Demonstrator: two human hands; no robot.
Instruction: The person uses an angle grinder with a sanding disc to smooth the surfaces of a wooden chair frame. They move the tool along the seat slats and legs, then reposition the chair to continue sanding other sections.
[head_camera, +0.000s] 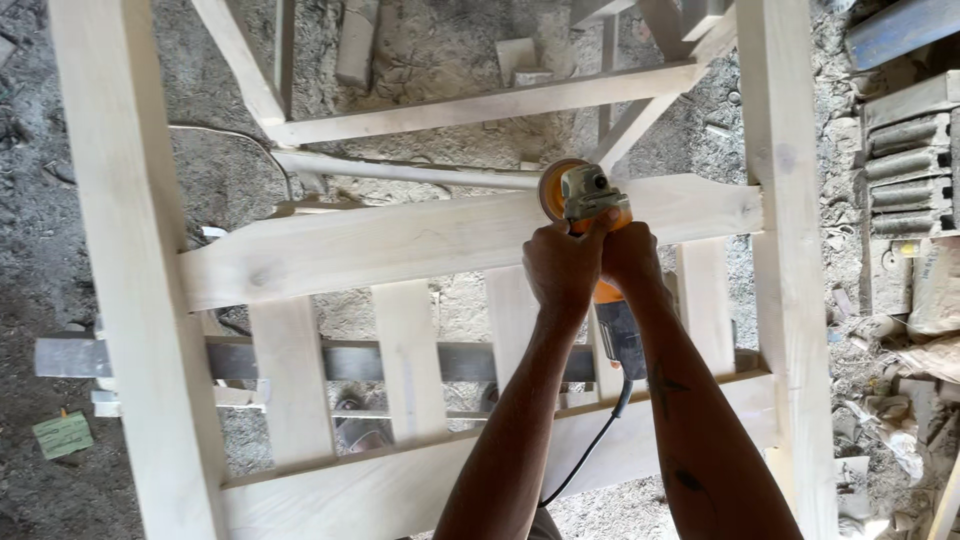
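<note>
Sawdust and wood scraps cover the workshop floor (60, 250), seen from above through a pale, unfinished wooden frame (130, 300). On the far left of the floor lies a small green block (62, 435). The frame's thick left post runs from far to near, and a wide cross rail (400, 240) spans from it toward the right post. Nearer than the rail, several upright slats (408, 360) join it to a lower rail (400, 485). A dark beam (340, 360) lies beneath the slats.

Right of centre, two bare arms reach away from the viewer. The left hand (562, 265) is closed around the body of an orange and grey angle grinder (590, 200), and the right hand (632, 255) is wrapped around it just beside the left, the two hands touching. The grinder's disc sits at the far edge of the wide cross rail. Its black cord (595, 440) trails back between the arms.

At the far right, ribbed grey blocks (905, 165) are stacked on the floor beside rubble.
</note>
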